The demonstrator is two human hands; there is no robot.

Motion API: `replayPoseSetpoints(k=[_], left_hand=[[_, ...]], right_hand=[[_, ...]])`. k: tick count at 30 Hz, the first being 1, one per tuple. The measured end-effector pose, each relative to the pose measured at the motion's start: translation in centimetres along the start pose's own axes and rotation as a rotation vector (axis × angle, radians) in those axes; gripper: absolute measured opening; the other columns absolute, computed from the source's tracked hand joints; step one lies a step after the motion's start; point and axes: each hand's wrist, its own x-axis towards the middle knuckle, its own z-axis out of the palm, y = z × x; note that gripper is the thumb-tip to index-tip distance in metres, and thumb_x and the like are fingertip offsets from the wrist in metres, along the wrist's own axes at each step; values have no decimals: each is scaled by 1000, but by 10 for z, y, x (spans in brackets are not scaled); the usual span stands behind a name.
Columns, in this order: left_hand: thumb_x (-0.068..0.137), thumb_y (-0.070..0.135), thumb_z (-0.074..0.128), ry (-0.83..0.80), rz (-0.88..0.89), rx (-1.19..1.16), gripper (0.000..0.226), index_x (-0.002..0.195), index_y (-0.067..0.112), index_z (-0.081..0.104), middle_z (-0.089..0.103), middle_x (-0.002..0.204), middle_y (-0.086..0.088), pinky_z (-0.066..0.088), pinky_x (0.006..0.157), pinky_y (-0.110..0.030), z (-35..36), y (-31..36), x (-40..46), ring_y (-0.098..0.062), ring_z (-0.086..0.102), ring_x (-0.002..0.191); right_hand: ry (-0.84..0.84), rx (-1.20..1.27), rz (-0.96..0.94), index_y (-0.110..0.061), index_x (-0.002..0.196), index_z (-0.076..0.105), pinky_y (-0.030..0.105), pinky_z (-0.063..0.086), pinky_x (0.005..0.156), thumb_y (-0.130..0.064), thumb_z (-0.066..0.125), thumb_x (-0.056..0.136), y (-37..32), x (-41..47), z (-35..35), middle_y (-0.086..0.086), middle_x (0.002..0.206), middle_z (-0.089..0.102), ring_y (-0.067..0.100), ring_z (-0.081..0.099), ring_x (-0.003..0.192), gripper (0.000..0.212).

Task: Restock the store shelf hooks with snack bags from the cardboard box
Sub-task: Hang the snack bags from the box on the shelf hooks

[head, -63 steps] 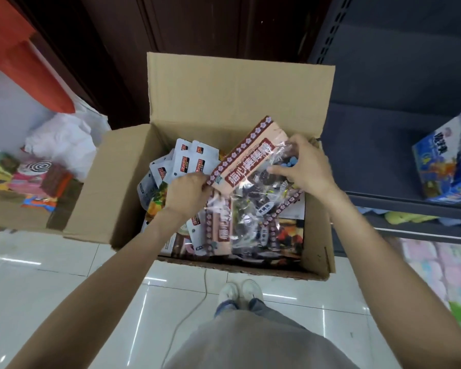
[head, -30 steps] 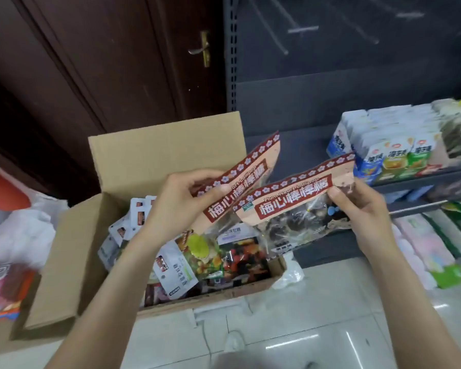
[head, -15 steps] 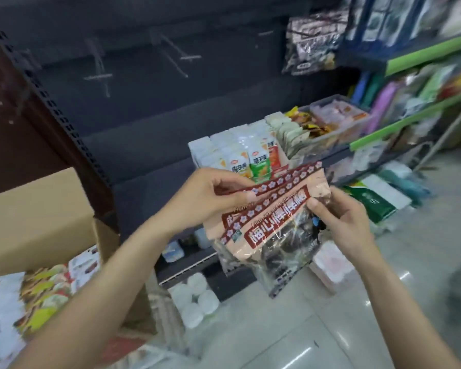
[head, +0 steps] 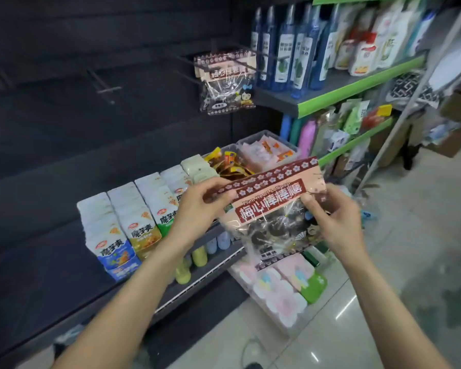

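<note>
Looks like early days on this restock. Both hands are busy: left hand (head: 197,206) pinches the top corner of the lollipop bags (head: 272,209), right hand (head: 336,217) grips the other edge, held mid-air in front of the shelf. A few matching bags (head: 225,81) already hang on one hook, but the bare hooks (head: 104,85) alongside need filling. Box isn't in sight.

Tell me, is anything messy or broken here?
Nothing looks broken or spilled. Both hands, left and right, hold lollipop bags tilted, just being carried. Matching bags already hang on a hook.
</note>
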Motion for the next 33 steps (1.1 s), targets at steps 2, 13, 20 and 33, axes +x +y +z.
replayPoseSetpoints(k=[2, 13, 20, 33], left_hand=[[89, 19, 66, 12, 5, -75, 10, 92, 28, 69, 73, 92, 11, 54, 71, -17, 14, 5, 32, -5, 69, 85], [84, 28, 73, 328, 22, -198, 4, 86, 28, 69, 74, 86, 6, 58, 77, -34, 69, 37, 195, -10, 71, 81], [77, 35, 79, 503, 10, -112, 16, 83, 22, 71, 74, 84, 5, 58, 79, -38, 88, 43, 269, -10, 71, 80], [83, 37, 73, 689, 64, 133, 15, 78, 26, 64, 67, 75, 15, 55, 68, -21, 92, 29, 302, 1, 67, 71]], right_hand=[[-12, -15, -11, -26, 97, 65, 39, 55, 79, -19, 66, 90, 9, 31, -8, -8, 93, 74, 13, 69, 86, 10], [17, -56, -83, -22, 102, 62, 37, 52, 79, -19, 65, 92, 48, 203, -11, -11, 93, 69, 7, 65, 85, 11], [-98, -36, -131, -24, 104, 61, 31, 49, 81, -17, 64, 93, 72, 290, -7, -8, 96, 68, 15, 64, 92, 13], [-214, -32, -110, -22, 102, 61, 37, 50, 77, -25, 62, 92, 90, 336, 10, -9, 91, 68, 16, 63, 84, 10]])
